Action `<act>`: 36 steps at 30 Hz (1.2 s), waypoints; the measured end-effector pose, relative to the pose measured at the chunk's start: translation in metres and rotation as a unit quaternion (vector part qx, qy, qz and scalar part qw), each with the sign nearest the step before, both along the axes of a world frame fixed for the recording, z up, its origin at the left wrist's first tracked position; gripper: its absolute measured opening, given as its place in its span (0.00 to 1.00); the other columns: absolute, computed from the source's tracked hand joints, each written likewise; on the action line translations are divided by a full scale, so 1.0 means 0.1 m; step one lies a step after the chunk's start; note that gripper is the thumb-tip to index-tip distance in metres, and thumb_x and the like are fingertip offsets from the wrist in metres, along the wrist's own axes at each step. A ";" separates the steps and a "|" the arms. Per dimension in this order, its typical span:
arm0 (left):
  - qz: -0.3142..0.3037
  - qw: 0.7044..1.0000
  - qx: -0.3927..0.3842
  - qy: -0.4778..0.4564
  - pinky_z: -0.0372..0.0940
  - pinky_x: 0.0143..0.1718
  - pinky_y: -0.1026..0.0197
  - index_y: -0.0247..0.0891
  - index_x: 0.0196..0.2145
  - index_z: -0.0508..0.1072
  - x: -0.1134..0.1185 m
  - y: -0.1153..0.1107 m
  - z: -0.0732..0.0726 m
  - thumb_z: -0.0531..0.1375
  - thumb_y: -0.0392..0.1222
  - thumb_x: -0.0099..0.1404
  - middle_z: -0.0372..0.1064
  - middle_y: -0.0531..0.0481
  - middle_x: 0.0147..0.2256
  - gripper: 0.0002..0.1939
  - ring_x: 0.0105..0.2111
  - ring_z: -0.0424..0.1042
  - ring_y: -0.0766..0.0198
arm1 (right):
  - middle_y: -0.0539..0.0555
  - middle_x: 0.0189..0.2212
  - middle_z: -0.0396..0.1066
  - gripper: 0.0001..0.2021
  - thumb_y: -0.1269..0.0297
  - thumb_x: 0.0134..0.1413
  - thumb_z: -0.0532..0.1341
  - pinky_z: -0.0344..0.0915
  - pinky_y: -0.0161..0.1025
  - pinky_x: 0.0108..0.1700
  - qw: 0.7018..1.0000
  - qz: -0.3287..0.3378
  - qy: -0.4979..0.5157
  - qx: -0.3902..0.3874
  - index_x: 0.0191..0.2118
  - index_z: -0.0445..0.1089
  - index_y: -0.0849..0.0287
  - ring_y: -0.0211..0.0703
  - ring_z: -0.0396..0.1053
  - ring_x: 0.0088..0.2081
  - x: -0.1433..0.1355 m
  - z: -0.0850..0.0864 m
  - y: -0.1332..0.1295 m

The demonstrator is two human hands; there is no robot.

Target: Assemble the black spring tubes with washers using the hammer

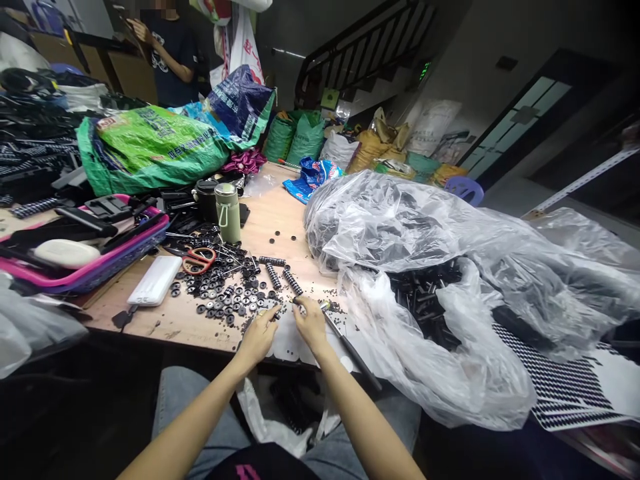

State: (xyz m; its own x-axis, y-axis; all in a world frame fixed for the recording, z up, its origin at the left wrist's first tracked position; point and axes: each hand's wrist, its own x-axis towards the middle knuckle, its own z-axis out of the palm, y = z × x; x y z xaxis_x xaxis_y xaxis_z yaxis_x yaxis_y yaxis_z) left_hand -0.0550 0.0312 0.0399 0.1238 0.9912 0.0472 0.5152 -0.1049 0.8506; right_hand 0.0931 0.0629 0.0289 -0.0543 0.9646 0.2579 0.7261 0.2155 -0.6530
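Note:
My left hand (259, 335) is at the table's near edge, fingers pinched on a small black part whose shape is mostly hidden. Just right of it, my right hand (311, 325) is closed, with a dark end of something showing at its fingertips. Beyond the hands lie short black-and-white patterned rollers (273, 276). To the left spreads a pile of small black discs (239, 298), with thin metal pins among them. A dark-handled tool (354, 353) lies right of my right hand, on a pale sheet (289, 337) strewn with tiny black pieces.
Orange-handled scissors (199, 261), a white power bank (155, 281) and a green flask (228, 213) stand or lie left. A pink basket (75, 275) is farther left. Clear plastic bags (390, 220) of black parts cover the right side. A person (173, 60) stands behind the table.

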 end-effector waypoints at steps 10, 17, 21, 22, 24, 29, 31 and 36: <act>0.045 0.997 0.010 -0.061 0.63 0.44 0.57 0.38 0.41 0.70 -0.11 -0.05 -0.05 0.50 0.47 0.59 0.70 0.46 0.40 0.17 0.41 0.68 0.61 | 0.51 0.33 0.67 0.07 0.72 0.43 0.57 0.65 0.34 0.36 0.998 0.022 0.045 -0.026 0.32 0.66 0.58 0.37 0.67 0.32 -0.16 0.06 0.13; 0.003 0.999 0.046 -0.028 0.61 0.47 0.56 0.38 0.44 0.69 -0.09 -0.06 -0.04 0.50 0.46 0.59 0.68 0.44 0.44 0.18 0.44 0.67 0.61 | 0.50 0.25 0.70 0.05 0.69 0.38 0.60 0.66 0.36 0.33 0.971 0.020 0.216 -0.098 0.27 0.68 0.59 0.39 0.68 0.28 -0.27 0.22 -0.01; 0.005 0.999 0.040 -0.015 0.60 0.47 0.56 0.37 0.44 0.69 -0.15 -0.08 -0.03 0.50 0.46 0.60 0.69 0.43 0.43 0.18 0.44 0.67 0.60 | 0.50 0.26 0.70 0.05 0.69 0.39 0.59 0.67 0.36 0.34 0.969 0.037 0.226 -0.094 0.28 0.68 0.59 0.39 0.69 0.29 -0.29 0.20 -0.05; 0.012 0.999 0.034 -0.011 0.60 0.47 0.56 0.36 0.45 0.68 -0.17 -0.08 -0.03 0.50 0.46 0.59 0.69 0.43 0.42 0.19 0.43 0.67 0.60 | 0.51 0.27 0.70 0.06 0.69 0.40 0.58 0.67 0.36 0.35 0.969 0.055 0.225 -0.084 0.29 0.68 0.59 0.39 0.69 0.30 -0.30 0.19 -0.07; 0.029 0.999 0.021 -0.008 0.61 0.46 0.56 0.36 0.48 0.65 -0.23 -0.09 -0.02 0.50 0.47 0.59 0.69 0.44 0.41 0.20 0.42 0.68 0.60 | 0.52 0.32 0.70 0.07 0.70 0.42 0.57 0.67 0.35 0.36 0.968 0.117 0.211 -0.069 0.31 0.69 0.59 0.38 0.69 0.33 -0.33 0.17 -0.09; 0.068 0.997 0.019 -0.001 0.62 0.43 0.59 0.38 0.44 0.68 -0.38 -0.05 -0.02 0.48 0.47 0.60 0.70 0.46 0.40 0.18 0.42 0.67 0.61 | 0.53 0.41 0.68 0.09 0.70 0.48 0.55 0.61 0.39 0.47 0.985 0.157 0.050 -0.048 0.36 0.69 0.56 0.40 0.65 0.43 -0.45 0.13 0.10; 0.095 0.995 0.013 0.017 0.64 0.37 0.59 0.37 0.37 0.70 -0.42 -0.04 -0.03 0.48 0.49 0.60 0.71 0.46 0.35 0.17 0.36 0.70 0.60 | 0.55 0.38 0.69 0.09 0.71 0.49 0.54 0.58 0.45 0.48 0.996 0.081 -0.007 -0.038 0.36 0.69 0.58 0.45 0.64 0.44 -0.51 0.10 0.27; 0.115 0.992 0.041 0.011 0.63 0.41 0.59 0.37 0.37 0.71 -0.48 -0.04 -0.02 0.50 0.48 0.59 0.71 0.46 0.37 0.16 0.39 0.69 0.61 | 0.56 0.33 0.70 0.11 0.77 0.42 0.57 0.58 0.45 0.45 0.997 0.064 0.000 -0.041 0.33 0.69 0.58 0.46 0.65 0.41 -0.61 0.03 0.49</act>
